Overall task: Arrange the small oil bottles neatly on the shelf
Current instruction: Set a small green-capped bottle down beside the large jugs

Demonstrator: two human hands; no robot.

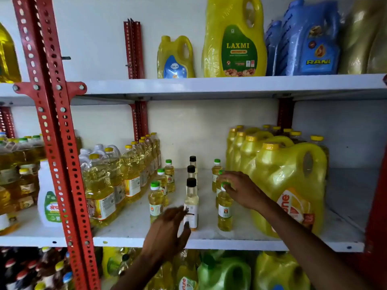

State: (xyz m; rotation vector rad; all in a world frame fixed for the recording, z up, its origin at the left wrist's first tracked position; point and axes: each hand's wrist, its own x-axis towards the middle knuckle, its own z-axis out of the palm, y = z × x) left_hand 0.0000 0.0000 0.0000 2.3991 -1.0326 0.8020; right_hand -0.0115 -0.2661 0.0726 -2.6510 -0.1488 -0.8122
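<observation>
Head view: the small oil bottles stand upright on the white middle shelf point(134, 229), long axes vertical, caps up, in three rows running from the front edge toward the back wall. The left row of green-capped bottles point(156, 200) holds three, the middle row of black-capped bottles point(191, 203) three, the right row of green-capped bottles point(224, 208) three. The left hand point(167, 229) hovers at the front black-capped bottle, its grip spread, fingers blurred just beside the label. The right hand point(243, 190) rests over the right row, fingertips pressed on the front green cap. Bare shelf lies open between the rows and behind them. Large clear oil bottles point(117, 176) crowd the left, yellow Fortune jugs point(287, 185) the right. A red slotted upright point(56, 130) frames the bay; a Laxmi jug point(235, 38) stands on the shelf above
</observation>
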